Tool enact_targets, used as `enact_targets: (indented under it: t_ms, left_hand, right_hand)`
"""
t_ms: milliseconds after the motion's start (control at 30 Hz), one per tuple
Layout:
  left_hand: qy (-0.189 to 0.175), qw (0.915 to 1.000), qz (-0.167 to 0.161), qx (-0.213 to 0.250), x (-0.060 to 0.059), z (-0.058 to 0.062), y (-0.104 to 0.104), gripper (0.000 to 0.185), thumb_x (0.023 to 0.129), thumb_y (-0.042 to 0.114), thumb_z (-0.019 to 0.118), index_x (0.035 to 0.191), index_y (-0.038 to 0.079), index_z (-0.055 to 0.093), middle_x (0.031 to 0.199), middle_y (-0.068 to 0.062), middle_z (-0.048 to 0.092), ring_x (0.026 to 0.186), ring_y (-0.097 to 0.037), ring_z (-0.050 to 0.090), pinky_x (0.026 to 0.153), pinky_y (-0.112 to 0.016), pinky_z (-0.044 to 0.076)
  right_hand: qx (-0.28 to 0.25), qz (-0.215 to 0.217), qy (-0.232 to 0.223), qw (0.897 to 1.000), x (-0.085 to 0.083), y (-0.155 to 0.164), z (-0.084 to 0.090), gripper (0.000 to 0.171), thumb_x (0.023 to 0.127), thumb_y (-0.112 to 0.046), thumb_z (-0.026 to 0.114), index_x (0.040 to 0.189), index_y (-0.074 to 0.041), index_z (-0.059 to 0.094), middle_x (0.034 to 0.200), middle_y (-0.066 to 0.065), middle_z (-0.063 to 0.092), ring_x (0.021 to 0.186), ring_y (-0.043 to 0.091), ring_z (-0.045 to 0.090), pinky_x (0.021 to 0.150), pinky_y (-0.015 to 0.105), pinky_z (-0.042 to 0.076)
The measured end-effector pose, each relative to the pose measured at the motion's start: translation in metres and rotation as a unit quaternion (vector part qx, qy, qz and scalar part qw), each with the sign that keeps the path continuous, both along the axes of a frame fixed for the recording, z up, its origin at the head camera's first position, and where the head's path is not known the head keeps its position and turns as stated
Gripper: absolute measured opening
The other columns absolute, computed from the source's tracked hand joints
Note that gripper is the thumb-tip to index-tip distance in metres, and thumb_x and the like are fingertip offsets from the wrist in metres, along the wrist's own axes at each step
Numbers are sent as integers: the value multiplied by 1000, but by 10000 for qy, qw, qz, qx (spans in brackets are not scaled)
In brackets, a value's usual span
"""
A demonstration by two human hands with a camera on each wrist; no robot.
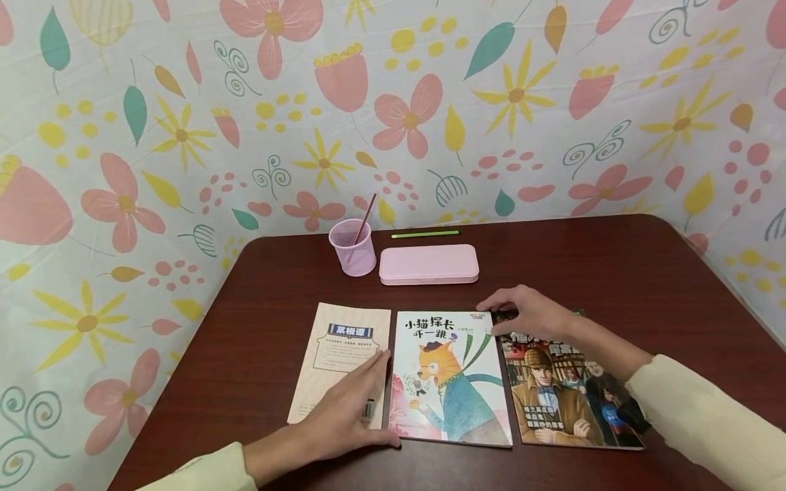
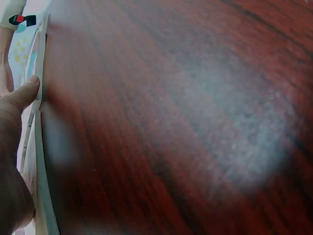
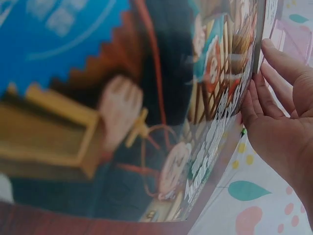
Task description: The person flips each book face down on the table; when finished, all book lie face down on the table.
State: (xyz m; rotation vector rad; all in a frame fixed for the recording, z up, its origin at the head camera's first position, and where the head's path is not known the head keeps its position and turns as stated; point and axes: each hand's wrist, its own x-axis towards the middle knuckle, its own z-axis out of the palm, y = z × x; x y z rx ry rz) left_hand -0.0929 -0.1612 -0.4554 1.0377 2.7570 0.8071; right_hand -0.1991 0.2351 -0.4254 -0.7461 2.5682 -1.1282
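Cat book (image 1: 451, 378) lies on the bench (image 1: 614, 273), left hand (image 1: 350, 416) flat beside it, right hand (image 1: 528, 314) loosely curled touching its top corner.

table (image 1: 614, 273): dark red-brown wood grain
wall cloth (image 1: 184, 102): white, with pink flowers, yellow daisies, teal leaves
pen cup (image 1: 353, 247): pink mesh, at the far edge beyond both hands
pencil case (image 1: 428, 264): plain pale pink
pen (image 1: 425, 234): lime green
leaflet (image 1: 334, 341): beige with a dark blue title, under the left hand (image 1: 344, 416)
middle book (image 1: 451, 382): white cover, orange cat in a blue coat, between the hands
right book (image 1: 565, 399): dark cover, man in brown coat and cap, under the right hand (image 1: 528, 314)
sleeves (image 1: 706, 416): cream
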Motion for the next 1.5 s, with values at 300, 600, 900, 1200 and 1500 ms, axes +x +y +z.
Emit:
enact_targets:
  t_ms: [300, 600, 900, 1200, 1500]
  left_hand:
    - [288, 9993, -74, -215, 2, -8, 1, 124, 80, 68, 84, 168, 4, 25, 173, -14, 28, 158, -27, 29, 123, -48, 35]
    - [228, 9994, -236, -120, 0, -9, 1, 121, 83, 62, 86, 168, 1, 24, 174, -15, 24, 159, -26, 25, 124, -48, 33]
    - [-192, 9995, -255, 76, -2, -10, 0, 121, 83, 58, 87, 168, 1, 23, 175, -13, 22, 161, -26, 21, 126, -48, 28]
    - [-685, 9961, -241, 499, -5, -5, 0, 122, 82, 50, 91, 170, 5, 20, 175, -13, 20, 161, -25, 20, 126, -48, 27]
    - [-1026, 9897, -245, 966, -5, -1, -1, 122, 81, 40, 94, 171, 12, 17, 172, -3, 31, 154, -20, 36, 124, -39, 33]
  right_hand:
    - [-242, 70, -66, 9997, -2, 5, -5, 39, 96, -5, 79, 134, 1, 72, 128, 17, 68, 112, 35, 66, 84, 35, 59]
    - [-113, -100, -8, 9999, -1, 3, -7, 40, 94, -5, 80, 133, -2, 73, 126, 12, 68, 107, 28, 66, 80, 31, 58]
    - [-67, -150, -57, 9998, -2, 3, -5, 37, 93, -4, 81, 130, -5, 76, 124, 11, 69, 108, 29, 65, 82, 34, 58]
    - [-90, -173, -94, 9998, -4, 3, -4, 35, 93, -4, 81, 127, -5, 77, 123, 10, 69, 112, 31, 64, 84, 35, 59]
    - [-135, -158, -108, 9997, -4, 2, -4, 35, 94, -6, 81, 128, -3, 75, 126, 15, 68, 114, 35, 64, 87, 39, 59]
